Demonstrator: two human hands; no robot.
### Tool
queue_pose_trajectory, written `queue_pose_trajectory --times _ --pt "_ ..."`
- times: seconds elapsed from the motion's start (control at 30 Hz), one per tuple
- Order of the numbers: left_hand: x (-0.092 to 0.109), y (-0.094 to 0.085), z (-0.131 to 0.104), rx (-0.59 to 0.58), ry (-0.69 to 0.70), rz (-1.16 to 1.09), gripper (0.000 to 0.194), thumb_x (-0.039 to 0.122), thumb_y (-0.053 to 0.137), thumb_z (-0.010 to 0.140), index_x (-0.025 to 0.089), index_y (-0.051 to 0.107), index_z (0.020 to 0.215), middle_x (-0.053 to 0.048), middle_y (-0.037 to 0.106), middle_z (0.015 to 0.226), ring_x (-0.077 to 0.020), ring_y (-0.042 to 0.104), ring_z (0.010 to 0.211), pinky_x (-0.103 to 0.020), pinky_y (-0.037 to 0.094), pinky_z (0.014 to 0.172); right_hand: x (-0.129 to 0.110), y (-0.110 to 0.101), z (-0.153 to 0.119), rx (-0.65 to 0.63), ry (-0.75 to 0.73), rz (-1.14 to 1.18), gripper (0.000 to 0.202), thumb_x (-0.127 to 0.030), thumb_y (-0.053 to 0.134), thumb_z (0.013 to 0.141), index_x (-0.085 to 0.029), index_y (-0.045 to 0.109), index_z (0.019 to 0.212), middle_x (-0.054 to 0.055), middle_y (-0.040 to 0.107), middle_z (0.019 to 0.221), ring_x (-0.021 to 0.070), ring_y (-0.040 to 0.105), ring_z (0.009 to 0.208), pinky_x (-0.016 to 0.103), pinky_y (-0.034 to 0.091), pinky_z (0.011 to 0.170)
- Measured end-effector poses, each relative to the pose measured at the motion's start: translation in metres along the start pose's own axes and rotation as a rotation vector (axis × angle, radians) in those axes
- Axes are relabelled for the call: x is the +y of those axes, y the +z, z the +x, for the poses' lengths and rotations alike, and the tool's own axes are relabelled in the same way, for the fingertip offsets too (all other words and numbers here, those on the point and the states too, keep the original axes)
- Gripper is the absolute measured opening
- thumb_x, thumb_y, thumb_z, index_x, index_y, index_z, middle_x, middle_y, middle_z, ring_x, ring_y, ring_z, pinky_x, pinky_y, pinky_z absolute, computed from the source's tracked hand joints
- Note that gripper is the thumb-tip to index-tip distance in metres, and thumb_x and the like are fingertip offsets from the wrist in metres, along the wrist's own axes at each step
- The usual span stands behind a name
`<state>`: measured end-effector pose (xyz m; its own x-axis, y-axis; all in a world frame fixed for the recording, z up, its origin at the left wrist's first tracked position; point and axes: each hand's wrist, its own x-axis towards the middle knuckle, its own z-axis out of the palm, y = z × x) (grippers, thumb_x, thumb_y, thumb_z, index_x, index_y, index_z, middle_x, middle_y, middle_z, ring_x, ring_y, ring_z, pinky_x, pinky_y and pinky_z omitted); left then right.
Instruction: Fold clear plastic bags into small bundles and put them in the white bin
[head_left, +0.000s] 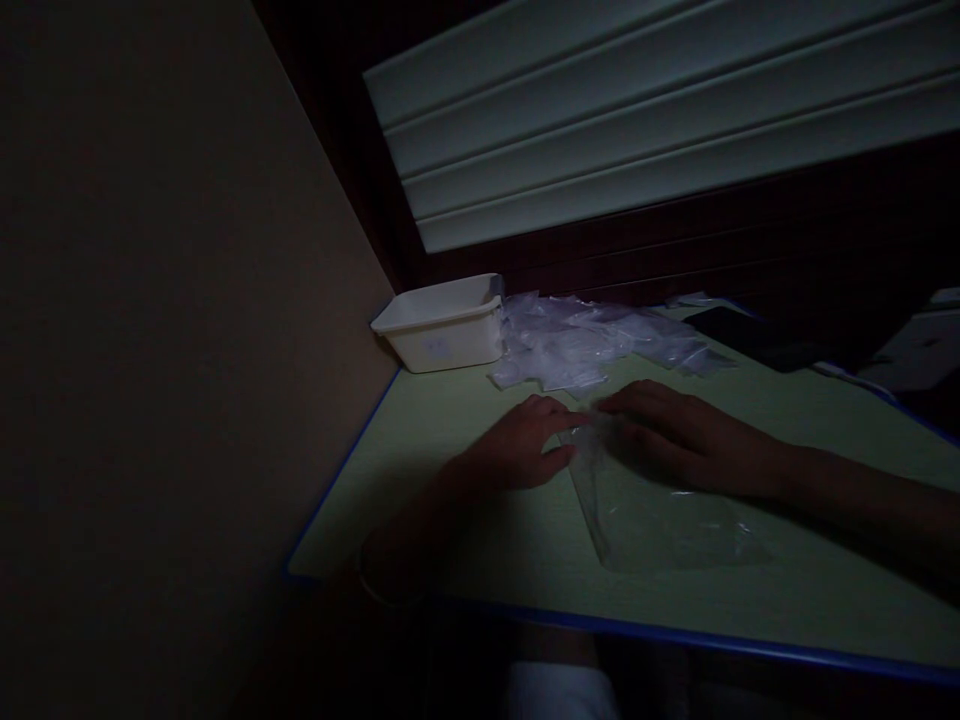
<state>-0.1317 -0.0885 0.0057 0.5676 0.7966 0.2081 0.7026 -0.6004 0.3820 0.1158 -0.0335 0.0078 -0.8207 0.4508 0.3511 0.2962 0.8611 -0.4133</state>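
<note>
A clear plastic bag [660, 530] lies flat on the pale green table, its near edge slightly wrinkled. My left hand [525, 440] is at the bag's upper left corner, index finger stretched onto it and thumb apart by its left edge. Over the upper part of the bag, my right hand [675, 435] rests palm down with fingers reaching toward my left fingertips. Its fingers look extended, though dim light and blur hide exactly how they touch the plastic. Beyond both hands spreads a loose pile of clear plastic bags [577, 340].
A white plastic bin [450, 325] stands at the table's back left corner, beside the pile. At the back right lies a dark flat object [750, 335]. The table [427, 430] has blue edging, with a wall [187, 300] on its left and a slatted panel [637, 110] behind.
</note>
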Motion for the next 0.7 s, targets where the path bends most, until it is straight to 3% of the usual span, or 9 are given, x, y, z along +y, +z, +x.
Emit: queue_pose_trajectory --times 0.13,0.27,0.57,0.7 --pt "0.002 -0.001 0.000 -0.009 -0.004 0.029 0.039 0.026 0.055 0.086 0.020 0.059 0.125 -0.010 0.057 0.117 -0.0224 0.050 0.112 -0.039 0.040 0.102 -0.001 0.001 0.001 0.002 -0.033 -0.097 0.033 -0.031 0.045 0.093 -0.018 0.064 0.117 0.016 0.055 0.125 0.0284 0.051 0.119 0.045 0.044 0.099" --pt "0.004 0.000 0.000 0.003 -0.023 0.033 0.034 0.028 0.053 0.088 0.019 0.062 0.120 -0.010 0.056 0.119 -0.0219 0.050 0.114 -0.038 0.040 0.103 0.002 0.003 0.002 -0.039 -0.053 -0.142 0.031 -0.028 0.044 0.093 -0.016 0.069 0.106 0.017 0.057 0.124 0.0296 0.049 0.122 0.047 0.042 0.100" --pt "-0.004 0.014 0.007 0.195 -0.155 0.065 0.032 0.035 0.051 0.091 0.016 0.059 0.116 -0.009 0.062 0.113 -0.0210 0.054 0.109 -0.038 0.042 0.100 0.005 0.004 0.003 -0.011 -0.058 -0.094 0.031 -0.028 0.045 0.092 -0.015 0.070 0.107 0.015 0.061 0.118 0.0281 0.055 0.114 0.045 0.044 0.098" --pt "-0.003 0.020 0.017 0.223 -0.220 0.109 0.035 0.043 0.050 0.091 0.016 0.063 0.108 -0.009 0.064 0.103 -0.0216 0.056 0.100 -0.038 0.045 0.094 0.007 0.005 0.003 -0.011 -0.050 -0.090 0.029 -0.029 0.046 0.092 -0.016 0.071 0.102 0.015 0.061 0.119 0.0282 0.055 0.114 0.046 0.043 0.098"
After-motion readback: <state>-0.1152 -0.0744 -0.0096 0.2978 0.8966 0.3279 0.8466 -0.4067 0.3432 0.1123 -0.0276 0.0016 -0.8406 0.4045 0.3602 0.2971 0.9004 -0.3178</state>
